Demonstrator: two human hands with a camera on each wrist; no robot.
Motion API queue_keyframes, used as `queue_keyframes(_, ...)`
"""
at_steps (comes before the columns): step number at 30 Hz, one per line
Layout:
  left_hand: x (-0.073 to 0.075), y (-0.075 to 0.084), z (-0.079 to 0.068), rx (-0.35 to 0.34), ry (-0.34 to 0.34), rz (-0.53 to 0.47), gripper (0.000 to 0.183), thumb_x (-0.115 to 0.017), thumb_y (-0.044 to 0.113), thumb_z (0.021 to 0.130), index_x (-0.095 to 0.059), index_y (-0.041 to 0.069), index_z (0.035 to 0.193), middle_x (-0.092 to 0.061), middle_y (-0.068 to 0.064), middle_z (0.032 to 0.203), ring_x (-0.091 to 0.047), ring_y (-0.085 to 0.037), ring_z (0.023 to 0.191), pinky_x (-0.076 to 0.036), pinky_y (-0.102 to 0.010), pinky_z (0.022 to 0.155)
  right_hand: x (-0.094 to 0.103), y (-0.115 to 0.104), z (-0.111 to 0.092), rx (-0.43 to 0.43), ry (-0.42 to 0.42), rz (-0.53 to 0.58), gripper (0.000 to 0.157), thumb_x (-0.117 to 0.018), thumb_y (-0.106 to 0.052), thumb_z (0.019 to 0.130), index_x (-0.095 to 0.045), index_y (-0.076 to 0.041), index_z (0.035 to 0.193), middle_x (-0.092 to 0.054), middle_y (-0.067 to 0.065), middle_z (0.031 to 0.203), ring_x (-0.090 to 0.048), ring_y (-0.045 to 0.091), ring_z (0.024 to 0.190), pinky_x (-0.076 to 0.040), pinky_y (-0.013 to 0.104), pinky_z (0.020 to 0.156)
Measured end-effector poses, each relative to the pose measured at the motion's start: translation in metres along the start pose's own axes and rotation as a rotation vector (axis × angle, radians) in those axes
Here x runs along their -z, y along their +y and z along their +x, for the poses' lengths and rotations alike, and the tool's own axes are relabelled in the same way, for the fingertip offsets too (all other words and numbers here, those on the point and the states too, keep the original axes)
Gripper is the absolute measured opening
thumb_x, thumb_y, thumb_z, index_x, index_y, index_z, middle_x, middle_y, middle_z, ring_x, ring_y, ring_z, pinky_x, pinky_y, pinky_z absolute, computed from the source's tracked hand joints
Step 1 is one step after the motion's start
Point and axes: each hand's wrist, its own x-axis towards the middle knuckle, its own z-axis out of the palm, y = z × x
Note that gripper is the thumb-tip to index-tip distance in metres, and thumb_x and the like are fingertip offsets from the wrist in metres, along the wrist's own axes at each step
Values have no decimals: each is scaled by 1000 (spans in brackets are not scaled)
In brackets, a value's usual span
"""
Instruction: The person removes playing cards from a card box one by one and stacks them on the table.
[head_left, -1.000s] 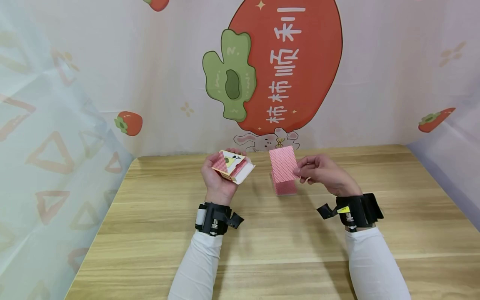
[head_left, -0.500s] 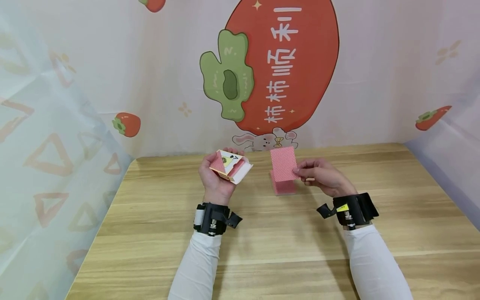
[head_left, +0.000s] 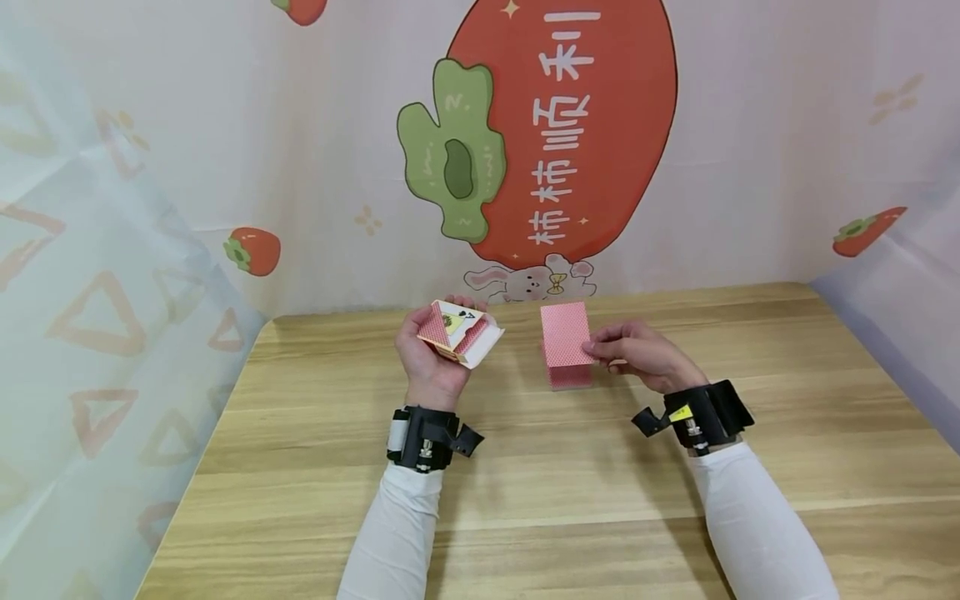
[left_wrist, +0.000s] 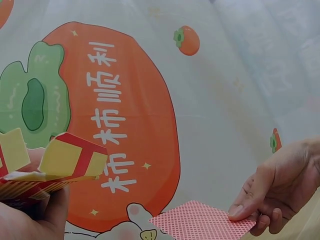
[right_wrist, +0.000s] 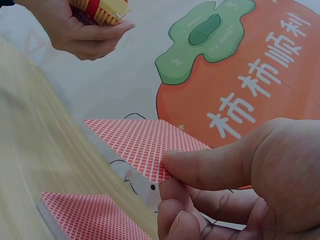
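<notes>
One card [head_left: 566,333] in right hand's [head_left: 641,354] pinch grip, partly over deck [head_left: 572,379] on table [head_left: 562,500]; box [head_left: 456,329] in left hand's [head_left: 429,365].

Head camera: set high over the near side of the table [head_left: 540,508], facing forward and down; widest and farthest back, sleeves [head_left: 393,533] entering from the bottom edge. Left wrist camera: looks across at the backdrop [head_left: 322,167]; left hand [head_left: 435,362] and card box [left_wrist: 65,155] close at lower left, right hand [head_left: 641,354] farther off at lower right. Right wrist camera: close beside the right hand, view tilted, table slanting at left, left hand beyond at upper left. All three share the raised card [right_wrist: 142,145]; head and right wrist share the card stack [right_wrist: 95,215].
</notes>
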Motion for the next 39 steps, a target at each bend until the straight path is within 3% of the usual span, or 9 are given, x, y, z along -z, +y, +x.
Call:
queue_keyframes(7,5,-4,1,29,2,6,26,-40,20,93,-50,2,109,-56,-12,103,-57,-28,99,-38,-45,109,3,6,-1,-2,8,-19,14,-68,-13,96,-69,0,100,-64,3,83,-55,19,73,-48,33,70)
queue_keyframes(14,11,-3,2,25,23,25,27,-40,20,94,-49,2,112,-56,-12,105,-58,-28,98,-38,-47,111,4,11,1,4,4,-98,21,-68,-14,96,-69,5,104,-59,2,80,-51,17,70,-45,29,65)
queue_keyframes(21,8,0,1,31,10,21,27,-40,19,93,-49,2,112,-55,-12,104,-56,-28,98,-44,-45,104,0,10,2,9,3,-175,26,-68,-13,97,-68,10,107,-59,3,79,-52,14,70,-45,26,62)
queue_keyframes(31,8,4,0,27,10,28,26,-40,21,95,-50,2,111,-56,-12,104,-56,-28,96,-45,-44,102,2,14,9,-22,10,-291,23,-66,-15,98,-72,6,105,-62,5,82,-56,19,72,-47,28,61)
queue_keyframes(39,8,5,-1,25,16,20,27,-41,20,95,-50,2,113,-57,-12,104,-57,-28,97,-45,-44,102,0,19,13,-42,59,-293,22,-67,-14,96,-73,6,102,-62,4,74,-55,16,65,-45,26,56)
